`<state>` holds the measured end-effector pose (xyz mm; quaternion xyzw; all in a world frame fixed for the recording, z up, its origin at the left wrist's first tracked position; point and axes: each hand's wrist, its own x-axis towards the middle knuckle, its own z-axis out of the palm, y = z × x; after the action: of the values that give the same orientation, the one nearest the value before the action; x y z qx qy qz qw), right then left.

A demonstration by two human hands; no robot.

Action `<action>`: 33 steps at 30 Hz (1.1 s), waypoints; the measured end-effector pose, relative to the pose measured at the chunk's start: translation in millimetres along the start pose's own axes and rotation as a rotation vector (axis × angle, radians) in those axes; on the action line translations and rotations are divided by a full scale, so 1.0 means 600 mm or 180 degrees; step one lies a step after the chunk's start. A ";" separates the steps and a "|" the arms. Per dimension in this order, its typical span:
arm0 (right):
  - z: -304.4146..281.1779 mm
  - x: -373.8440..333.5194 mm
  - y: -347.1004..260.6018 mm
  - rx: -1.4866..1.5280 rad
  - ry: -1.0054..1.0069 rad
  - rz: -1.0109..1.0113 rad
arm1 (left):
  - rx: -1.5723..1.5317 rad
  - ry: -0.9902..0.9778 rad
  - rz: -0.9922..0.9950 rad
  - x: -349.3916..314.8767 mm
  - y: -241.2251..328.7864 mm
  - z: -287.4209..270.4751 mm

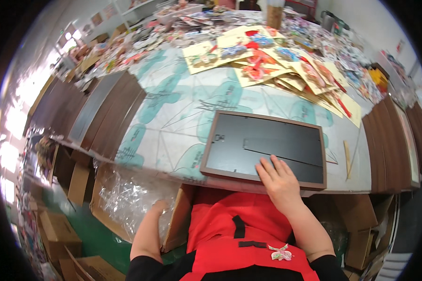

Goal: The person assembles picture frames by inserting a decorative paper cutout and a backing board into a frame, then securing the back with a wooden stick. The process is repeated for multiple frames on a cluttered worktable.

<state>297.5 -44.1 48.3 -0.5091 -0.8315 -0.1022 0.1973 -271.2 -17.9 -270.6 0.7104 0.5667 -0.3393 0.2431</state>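
Note:
A picture frame (286, 138) lies face down at the table's near edge, its black backing up and a brown rim around it. On the lower part of that backing my right hand (281, 182) rests flat, fingers stretched out. My left hand (160, 206) reaches down into an open cardboard box (177, 218) below the table edge. Crumpled clear plastic bags (131, 196) fill this box, and my left fingers are hidden among them.
Stacks of brown frames stand at the left (110, 112) and right (391, 145) of the table. Yellow cards (267, 58) with colourful knotted ornaments are heaped beyond the frame. A thin yellowish strip (347, 159) lies at right. Cardboard boxes (58, 229) sit on the green floor.

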 end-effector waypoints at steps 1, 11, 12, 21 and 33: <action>0.001 -0.004 0.001 -0.0097 -0.0006 0.0023 | -0.0434 0.0344 -0.0106 -0.010 0.029 -0.063; -0.026 -0.034 0.043 0.2024 0.0563 0.0444 | -0.1676 0.3454 -0.0584 -0.291 0.168 -0.369; -0.036 -0.046 0.058 0.1934 0.0892 0.0998 | -0.1802 0.3821 -0.0375 -0.294 0.193 -0.376; -0.054 -0.212 0.296 -0.0609 0.0828 0.3536 | -0.1582 0.4782 0.1606 -0.293 0.407 -0.447; -0.026 -0.247 0.392 -0.1235 0.0630 0.3015 | -0.2367 0.4167 0.2380 -0.240 0.541 -0.517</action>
<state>569.6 -61.1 -9.1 -0.8446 -0.4532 -0.2015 0.2016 89.4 38.7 27.9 0.7784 0.3955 0.4531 0.1798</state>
